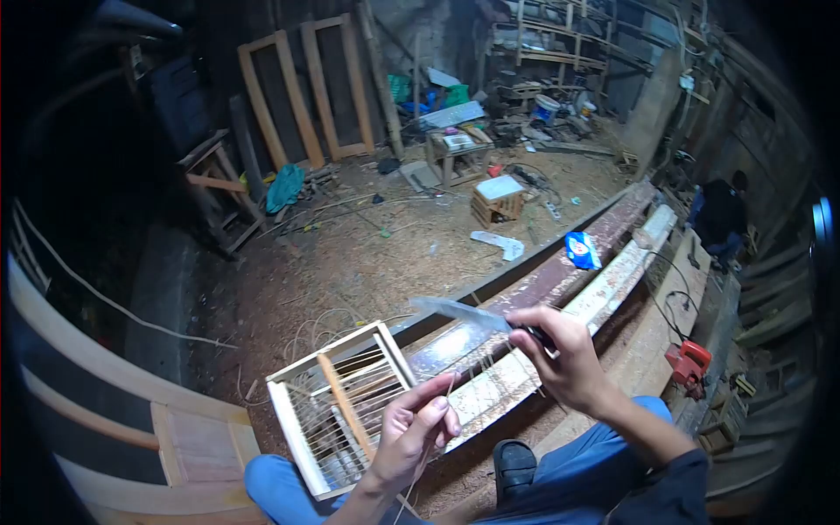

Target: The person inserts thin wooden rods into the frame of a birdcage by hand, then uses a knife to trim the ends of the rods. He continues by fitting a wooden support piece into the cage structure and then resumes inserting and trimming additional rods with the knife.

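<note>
Over lap, R hand gripping knife, L hand pinching stick, cage beside

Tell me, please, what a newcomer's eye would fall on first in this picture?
First, the knife held in the right hand at the centre, blade pointing left, above the left hand, which pinches a thin strip. Just left of the hands lies a small wooden cage with thin bars. At the far right, another person in dark clothes is seen beyond the long planks.
</note>
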Tool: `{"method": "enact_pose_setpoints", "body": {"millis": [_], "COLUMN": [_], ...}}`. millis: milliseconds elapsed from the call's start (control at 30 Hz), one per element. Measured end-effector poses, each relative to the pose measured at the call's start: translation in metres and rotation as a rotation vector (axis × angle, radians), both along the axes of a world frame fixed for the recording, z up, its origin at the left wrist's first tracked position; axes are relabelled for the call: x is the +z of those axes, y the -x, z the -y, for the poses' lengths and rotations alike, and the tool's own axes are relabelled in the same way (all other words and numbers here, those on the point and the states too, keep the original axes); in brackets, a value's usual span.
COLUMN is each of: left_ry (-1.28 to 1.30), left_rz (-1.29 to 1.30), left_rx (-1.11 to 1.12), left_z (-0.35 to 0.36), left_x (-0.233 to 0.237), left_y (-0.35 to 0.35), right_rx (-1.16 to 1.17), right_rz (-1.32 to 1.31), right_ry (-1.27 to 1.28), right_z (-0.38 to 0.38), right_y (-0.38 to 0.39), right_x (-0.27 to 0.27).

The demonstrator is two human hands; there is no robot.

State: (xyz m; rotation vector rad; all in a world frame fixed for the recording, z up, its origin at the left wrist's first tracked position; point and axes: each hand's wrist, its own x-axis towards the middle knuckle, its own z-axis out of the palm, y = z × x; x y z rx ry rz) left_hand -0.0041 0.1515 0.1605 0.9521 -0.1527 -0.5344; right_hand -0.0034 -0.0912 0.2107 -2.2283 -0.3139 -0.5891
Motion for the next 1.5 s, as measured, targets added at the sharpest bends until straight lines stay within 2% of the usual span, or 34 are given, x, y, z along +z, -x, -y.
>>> {"method": "enact_pose_setpoints", "body": {"millis": [33, 100, 133, 233, 333, 433, 600, 667, 767, 833, 867, 933, 967, 1033, 1100, 1233, 1367, 1467, 1500], "left_ry": [-0.044, -0.123, -0.163, -0.281, -0.442, -0.512, -0.595, -0.64, -0.694, -0.621, -0.709, -0.674, -0.628, -0.62, -0.607, -0.556, -0.527, -0.449, -0.453], "left_rz": [-0.015, 0.009, 0.055, 0.154, 0.216, 0.163, 0.09, 0.037, -0.018, -0.043, -0.095, -0.144, -0.177, -0.211, -0.137, -0.1, -0.046, 0.01, 0.053], "left_rx": [0.002, -0.043, -0.011, 0.043, 0.109, 0.132, 0.174, 0.161, 0.15, 0.17, 0.151, 0.156, 0.162, 0.175, 0.201, 0.223, 0.281, 0.276, 0.263], "left_z": [0.01, 0.03, 0.041, 0.071, 0.101, 0.121, 0.143, 0.15, 0.154, 0.158, 0.155, 0.151, 0.15, 0.151, 0.15, 0.157, 0.163, 0.161, 0.159], "left_x": [0.007, 0.024, 0.027, 0.022, 0.002, -0.037, -0.119, -0.152, -0.195, -0.211, -0.216, -0.235, -0.243, -0.243, -0.246, -0.22, -0.201, -0.173, -0.164], "left_y": [0.001, 0.003, 0.005, 0.009, 0.014, 0.009, 0.001, -0.005, -0.021, -0.032, -0.037, -0.047, -0.05, -0.057, -0.061, -0.063, -0.061, -0.056, -0.054], "right_rx": [0.038, 0.078, 0.09, 0.097, 0.126, 0.146, 0.01, 0.018, 0.016, 0.001, -0.009, 0.007, 0.016, 0.005, -0.01, -0.008, 0.011, 0.241, 0.25], "right_rz": [-0.094, -0.037, -0.104, -0.112, -0.186, -0.303, -0.493, -0.579, -0.572, -0.529, -0.536, -0.574, -0.589, -0.661, -0.697, -0.61, -0.505, -0.479, -0.465], "right_ry": [-0.027, 0.101, 0.072, -0.01, -0.064, -0.17, -0.238, -0.224, -0.174, -0.196, -0.161, -0.056, -0.054, 0.22, 0.227, 0.24, 0.056, -0.453, -0.454], "right_z": [0.014, 0.035, 0.042, 0.057, 0.072, 0.087, 0.099, 0.099, 0.102, 0.104, 0.108, 0.116, 0.119, 0.121, 0.117, 0.108, 0.093, 0.087, 0.085], "right_y": [-0.001, -0.007, -0.005, -0.007, -0.009, -0.014, -0.005, -0.002, -0.007, -0.017, -0.022, -0.029, -0.026, -0.021, -0.019, -0.029, -0.036, -0.034, -0.03], "right_x": [0.007, 0.015, 0.017, -0.013, -0.065, -0.142, -0.285, -0.312, -0.348, -0.367, -0.376, -0.389, -0.394, -0.377, -0.363, -0.317, -0.269, -0.247, -0.238]}}
